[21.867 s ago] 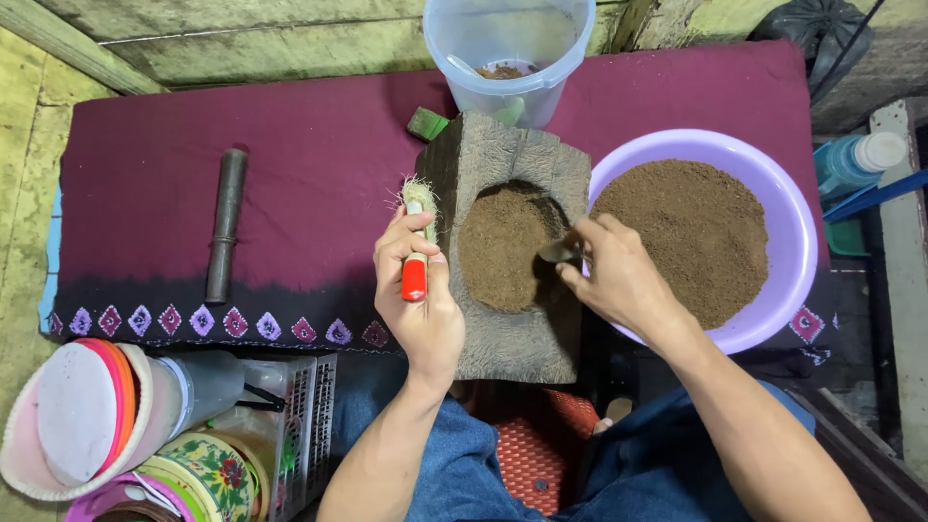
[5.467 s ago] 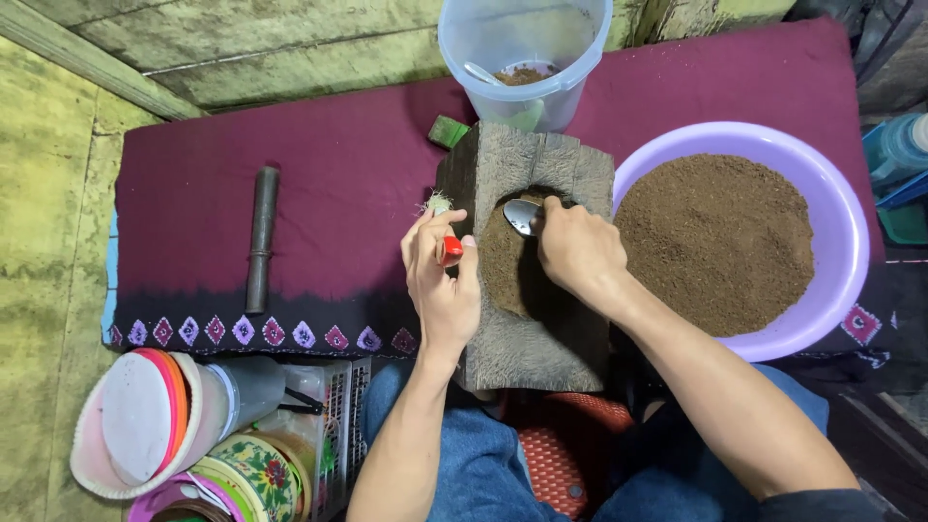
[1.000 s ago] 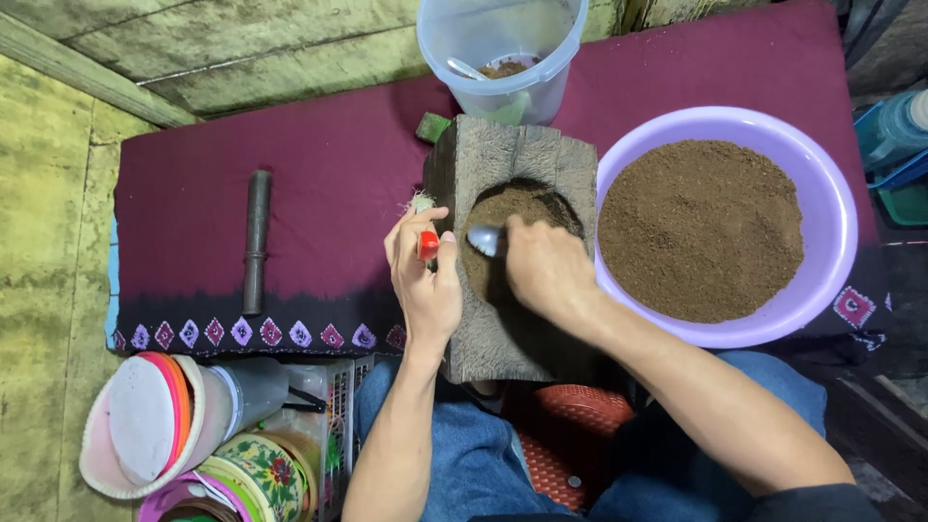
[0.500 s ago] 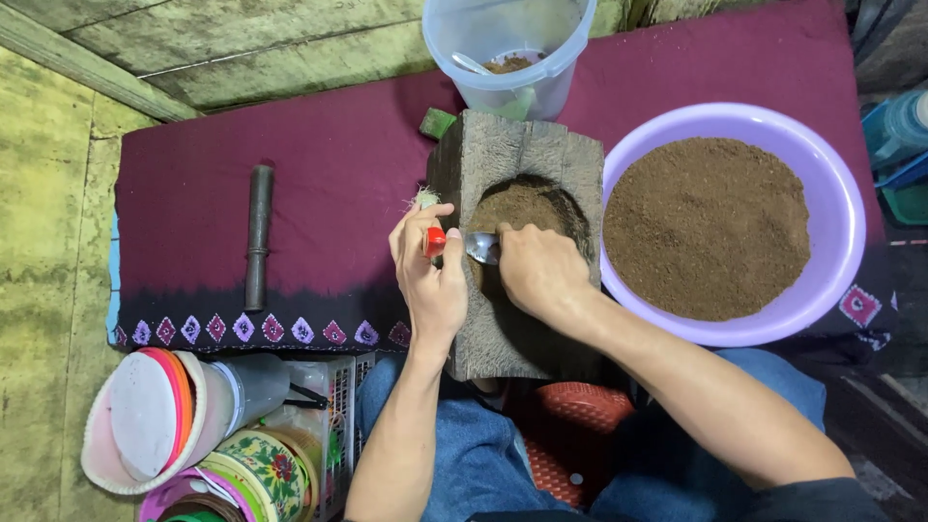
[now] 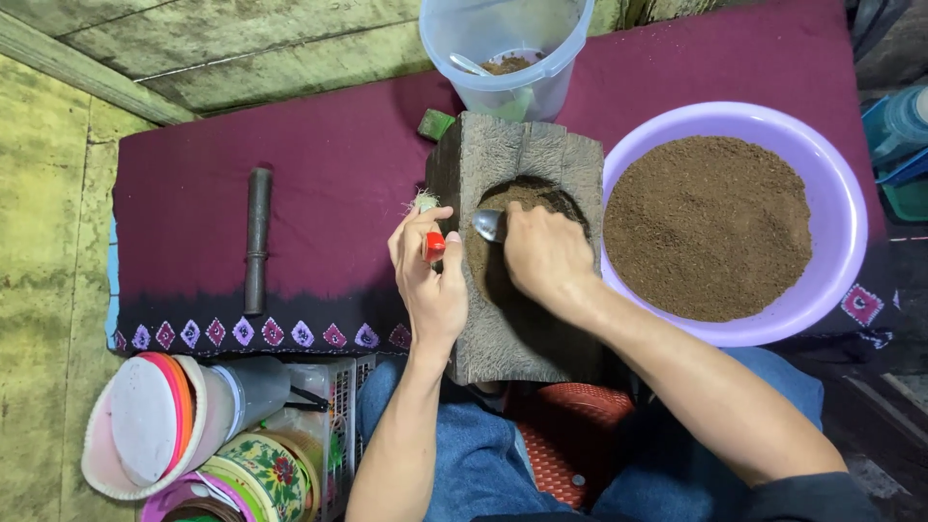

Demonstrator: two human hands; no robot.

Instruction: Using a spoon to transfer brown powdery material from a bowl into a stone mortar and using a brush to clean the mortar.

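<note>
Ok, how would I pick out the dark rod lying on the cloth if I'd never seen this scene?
Start at the maroon cloth covering the low surface, with the grey stone block near its middle. Look well left of that block: the dark rod lies alone, lengthwise toward the patterned hem. It is the only long, thin, dark cylinder there, and neither hand touches it.

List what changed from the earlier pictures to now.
The right hand brought the spoon from the block's right edge to the left of its powder-filled hollow. The left hand keeps its grip on the red-handled brush; bowl and tub unmoved.
</note>
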